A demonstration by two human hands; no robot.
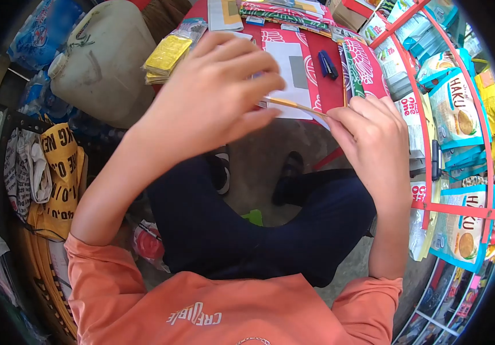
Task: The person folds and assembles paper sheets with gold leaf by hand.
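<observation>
Head view: left hand [213, 95] and right hand [374, 135] pinch a thin card [294, 106] edge-on.

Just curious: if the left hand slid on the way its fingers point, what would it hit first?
Probably the right hand, pinching the other end of the thin strip the left hand holds; depth is unclear.
</observation>
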